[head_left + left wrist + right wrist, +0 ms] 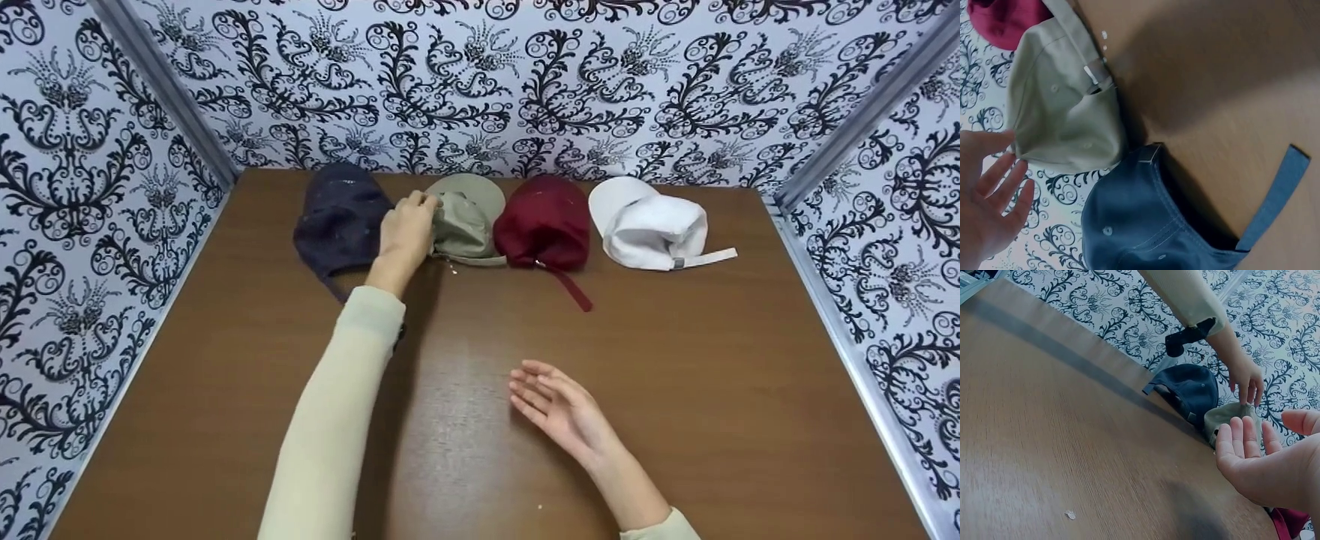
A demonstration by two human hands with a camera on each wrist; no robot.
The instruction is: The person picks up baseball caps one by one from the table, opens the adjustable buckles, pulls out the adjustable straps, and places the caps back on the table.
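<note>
Four caps lie in a row at the back of the brown table: navy, khaki, maroon and white. My left hand reaches between the navy and khaki caps. Its straight fingers touch the edge of the khaki cap without curling round it. The navy cap lies just beside it, strap trailing on the wood. My right hand hovers over the near middle of the table, palm up and fingers relaxed, holding nothing.
Black-and-white patterned walls close in the table at the left, back and right. The maroon cap's strap and the white cap's strap stick out toward me. A small white crumb lies on the wood.
</note>
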